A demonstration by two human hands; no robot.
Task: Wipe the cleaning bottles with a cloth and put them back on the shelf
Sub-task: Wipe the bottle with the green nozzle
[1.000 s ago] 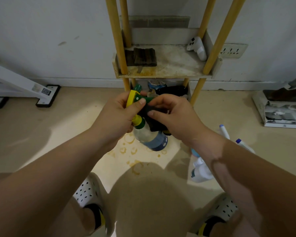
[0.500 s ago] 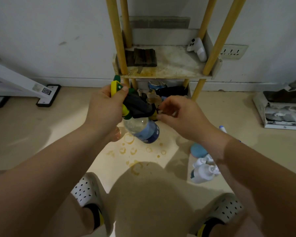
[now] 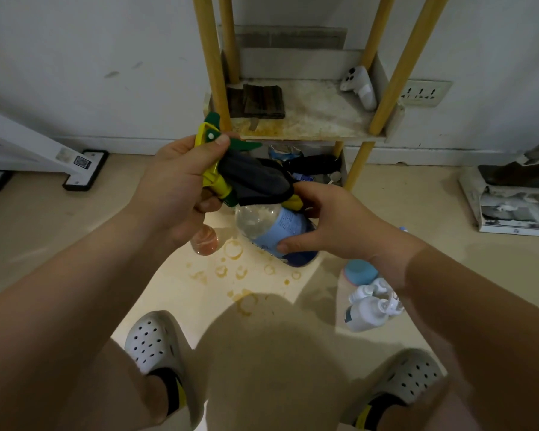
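A clear spray bottle (image 3: 262, 223) with a blue label and a yellow-green trigger head (image 3: 210, 141) hangs tilted in front of me. My left hand (image 3: 175, 188) grips the trigger head. A dark grey cloth (image 3: 252, 180) is draped over the bottle's neck. My right hand (image 3: 327, 225) holds the bottle's body, thumb on the label, fingers up by the cloth's lower edge. Behind stands the shelf (image 3: 311, 119) with yellow posts and a stained tray.
White bottles (image 3: 371, 309) and a blue-capped one (image 3: 360, 272) lie on the floor at right. A small pink bottle (image 3: 204, 242) stands under my left hand. The shelf holds a dark folded cloth (image 3: 260, 101) and a white controller (image 3: 360, 87). A wall socket (image 3: 423, 93) sits right.
My left hand has lifted the trigger head up and left, tilting the bottle. My right hand has let go of the cloth over the head and now grasps the bottle's body.
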